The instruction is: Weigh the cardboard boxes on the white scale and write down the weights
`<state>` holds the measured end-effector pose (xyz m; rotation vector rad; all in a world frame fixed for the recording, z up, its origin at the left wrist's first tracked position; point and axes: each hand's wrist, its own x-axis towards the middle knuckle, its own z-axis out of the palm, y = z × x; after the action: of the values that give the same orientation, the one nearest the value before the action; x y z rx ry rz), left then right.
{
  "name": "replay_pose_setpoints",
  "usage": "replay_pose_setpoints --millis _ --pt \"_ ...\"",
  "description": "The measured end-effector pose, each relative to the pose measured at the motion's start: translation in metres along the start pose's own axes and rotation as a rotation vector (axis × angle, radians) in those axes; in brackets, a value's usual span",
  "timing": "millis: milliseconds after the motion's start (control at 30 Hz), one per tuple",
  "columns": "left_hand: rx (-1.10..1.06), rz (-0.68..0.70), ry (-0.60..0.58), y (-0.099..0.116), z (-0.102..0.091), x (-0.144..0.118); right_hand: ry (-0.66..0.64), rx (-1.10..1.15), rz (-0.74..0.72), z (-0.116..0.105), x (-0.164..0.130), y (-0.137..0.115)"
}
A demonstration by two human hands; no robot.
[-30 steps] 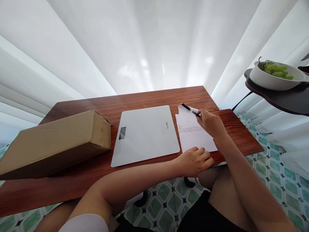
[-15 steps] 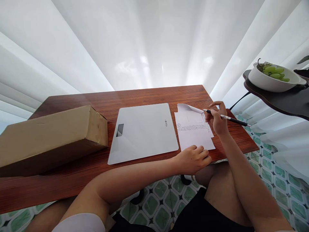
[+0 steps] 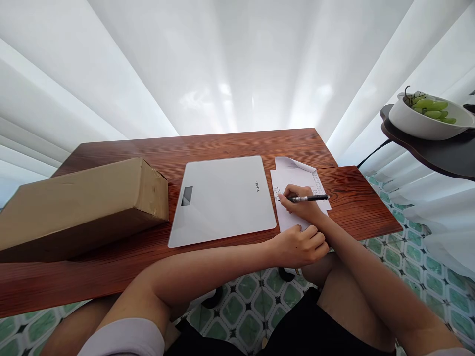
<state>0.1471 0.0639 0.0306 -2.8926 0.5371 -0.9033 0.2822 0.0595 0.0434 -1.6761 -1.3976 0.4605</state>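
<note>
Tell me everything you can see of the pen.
The pen is slim, with a black and clear-looking barrel, apparently plastic. Gripped by the fingers of the right hand, it lies nearly level across the view above the paper sheets, rear end to the right, tip end to the left. Whether the tip touches paper is too small to tell.

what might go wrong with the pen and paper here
The papers could slip, since the left hand appears to sit only at their near edge. The curled far corner might crease if pressed. The right forearm passes close by the left hand, so a bump might jog the pen in the right hand.
</note>
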Motion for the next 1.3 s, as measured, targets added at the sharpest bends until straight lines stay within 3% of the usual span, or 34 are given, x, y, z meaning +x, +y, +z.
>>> replay_pose_setpoints --millis 233,867,1300 --pt "-0.026 -0.015 -0.053 -0.0001 0.0003 -0.0008 -0.020 0.040 0.108 0.0053 0.0008 0.0015" --pt "-0.037 -0.025 -0.050 0.0012 0.0054 -0.0026 -0.051 0.037 0.119 0.0056 0.0028 -0.0002" --pt "-0.048 -0.023 -0.114 0.0012 0.0055 -0.0026 -0.046 0.055 0.127 0.0071 0.0036 0.0018"
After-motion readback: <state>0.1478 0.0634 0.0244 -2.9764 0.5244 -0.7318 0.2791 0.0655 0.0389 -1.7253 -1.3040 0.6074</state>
